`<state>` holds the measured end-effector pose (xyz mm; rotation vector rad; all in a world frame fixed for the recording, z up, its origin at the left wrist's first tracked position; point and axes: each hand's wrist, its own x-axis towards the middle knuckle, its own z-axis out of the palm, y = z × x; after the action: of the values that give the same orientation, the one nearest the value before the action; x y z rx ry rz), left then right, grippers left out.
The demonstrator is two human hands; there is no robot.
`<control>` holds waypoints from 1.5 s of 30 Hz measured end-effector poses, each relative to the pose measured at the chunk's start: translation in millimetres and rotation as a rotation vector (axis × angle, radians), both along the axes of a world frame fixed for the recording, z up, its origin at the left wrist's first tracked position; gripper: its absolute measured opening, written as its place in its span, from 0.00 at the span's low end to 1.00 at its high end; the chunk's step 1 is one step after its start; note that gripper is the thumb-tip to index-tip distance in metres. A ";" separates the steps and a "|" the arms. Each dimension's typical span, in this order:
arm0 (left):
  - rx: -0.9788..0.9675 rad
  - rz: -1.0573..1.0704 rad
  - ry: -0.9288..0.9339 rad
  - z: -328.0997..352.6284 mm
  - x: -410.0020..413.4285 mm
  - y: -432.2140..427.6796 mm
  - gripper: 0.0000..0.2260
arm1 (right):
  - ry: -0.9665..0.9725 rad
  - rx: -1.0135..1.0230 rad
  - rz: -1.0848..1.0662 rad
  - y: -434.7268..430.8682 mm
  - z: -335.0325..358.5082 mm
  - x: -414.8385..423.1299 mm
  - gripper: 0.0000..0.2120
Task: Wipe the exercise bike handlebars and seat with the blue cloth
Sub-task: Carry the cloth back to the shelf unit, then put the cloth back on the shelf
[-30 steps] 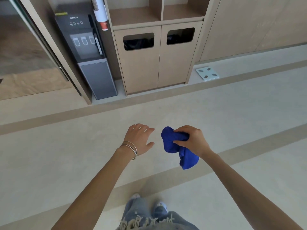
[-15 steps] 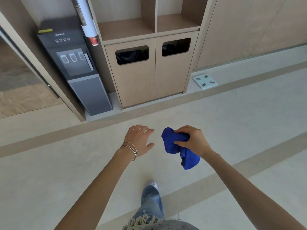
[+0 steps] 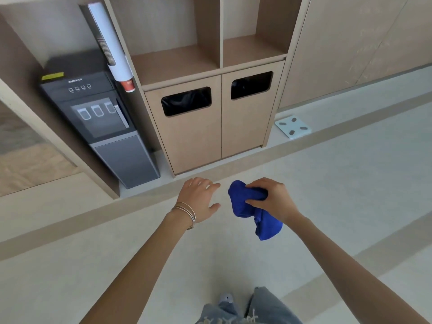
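1. Spanning the lower two-thirds of the frame is the pale floor (image 3: 350,183) with darker bands. No exercise bike, handlebars or seat is in view, so wiping is judged not yet begun.
2. Wooden cabinet (image 3: 194,141), upper centre: two doors with dark bin openings, open shelves above.
3. Water dispenser (image 3: 98,118), upper left, stands in a recess beside the cabinet. A cup tube (image 3: 109,43) hangs on the panel between them, presumably so cups sit next to the taps.
4. Bathroom scale (image 3: 292,126), right of the cabinet, lies flat on the floor near the wall base.
5. Right hand (image 3: 273,199), centre frame: fingers and thumb are curled round the blue cloth (image 3: 243,202). The cloth is bunched into a wad with a tail hanging below the palm. This is judged a carrying grip, not a wiping one.
6. Left hand (image 3: 198,199), just beside the cloth but apart from it: fingers spread and relaxed, holding nothing.
7. Thin bangles (image 3: 185,212) circle the left wrist.
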<state>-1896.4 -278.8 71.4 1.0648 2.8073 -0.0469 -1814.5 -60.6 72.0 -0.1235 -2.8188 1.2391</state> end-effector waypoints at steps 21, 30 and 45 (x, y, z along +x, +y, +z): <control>0.004 0.062 0.005 -5.7 -211.4 172.8 0.25 | -0.039 0.021 0.108 170.9 -6.6 -234.1 0.14; -0.009 0.091 -0.039 -13.0 -293.7 206.6 0.25 | -0.045 0.008 0.139 211.7 -13.8 -325.7 0.16; 0.045 -0.017 0.005 4.3 -491.5 264.3 0.26 | 0.069 0.052 0.023 255.0 3.9 -496.3 0.15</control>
<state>-2387.9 -14.5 75.7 1.0995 2.8165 0.0112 -2310.8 194.4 75.8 -0.0456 -2.7980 1.1507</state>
